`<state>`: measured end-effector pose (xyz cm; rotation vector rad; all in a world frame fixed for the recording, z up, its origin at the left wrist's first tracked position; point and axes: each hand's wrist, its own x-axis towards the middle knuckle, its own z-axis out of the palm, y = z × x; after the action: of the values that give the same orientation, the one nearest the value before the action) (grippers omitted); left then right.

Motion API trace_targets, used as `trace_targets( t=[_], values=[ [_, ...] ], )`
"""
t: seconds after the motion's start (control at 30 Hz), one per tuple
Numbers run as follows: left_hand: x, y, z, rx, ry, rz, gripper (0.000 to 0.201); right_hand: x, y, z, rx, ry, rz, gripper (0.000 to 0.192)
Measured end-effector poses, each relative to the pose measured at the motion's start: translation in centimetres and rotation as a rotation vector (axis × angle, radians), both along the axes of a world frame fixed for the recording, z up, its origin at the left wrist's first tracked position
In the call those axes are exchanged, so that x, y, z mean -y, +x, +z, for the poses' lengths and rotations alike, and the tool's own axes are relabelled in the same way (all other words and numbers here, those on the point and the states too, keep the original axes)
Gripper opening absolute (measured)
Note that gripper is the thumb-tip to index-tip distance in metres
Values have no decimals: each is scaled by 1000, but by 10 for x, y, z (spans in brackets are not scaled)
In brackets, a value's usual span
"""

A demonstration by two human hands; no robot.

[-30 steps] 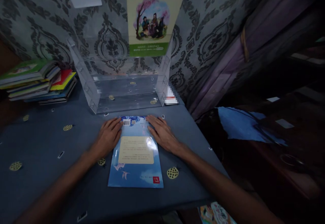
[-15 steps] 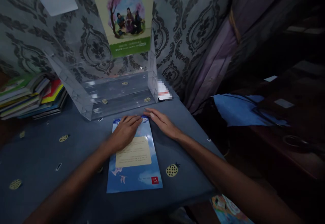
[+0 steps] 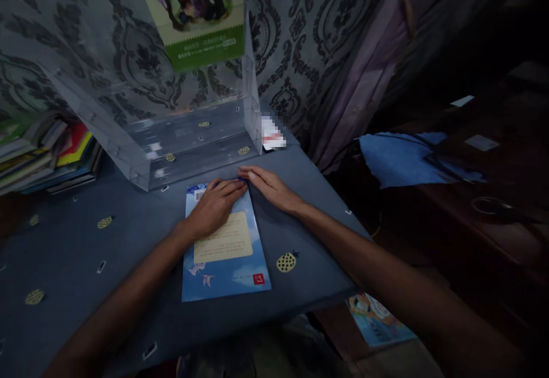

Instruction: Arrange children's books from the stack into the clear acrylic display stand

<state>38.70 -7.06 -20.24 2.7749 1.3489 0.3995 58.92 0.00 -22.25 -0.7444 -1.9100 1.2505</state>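
Blue booklet flat on blue tablecloth, just in front of clear acrylic stand. Left hand lies flat on booklet's top half, fingers together, gripping nothing. Right hand flat, fingertips at booklet's top right corner. Book stack far left.

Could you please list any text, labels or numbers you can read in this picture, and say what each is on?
None can be read.
Blue book: lines in its cream panel, a barcode sticker and a red corner logo, all too small.
Green book in the clear stand: white print on its green band, blurred.
White card: blurred out.
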Motion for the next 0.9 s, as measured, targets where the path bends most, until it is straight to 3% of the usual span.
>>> trace_targets(
  t=[0.4, 0.9],
  values=[
    [22, 4, 6, 23, -27, -75, 43, 2, 2, 4, 27, 44, 11, 46],
    [69, 13, 7, 26, -69, -239, 48, 5, 1, 6, 125, 159, 12, 48]
  ],
)
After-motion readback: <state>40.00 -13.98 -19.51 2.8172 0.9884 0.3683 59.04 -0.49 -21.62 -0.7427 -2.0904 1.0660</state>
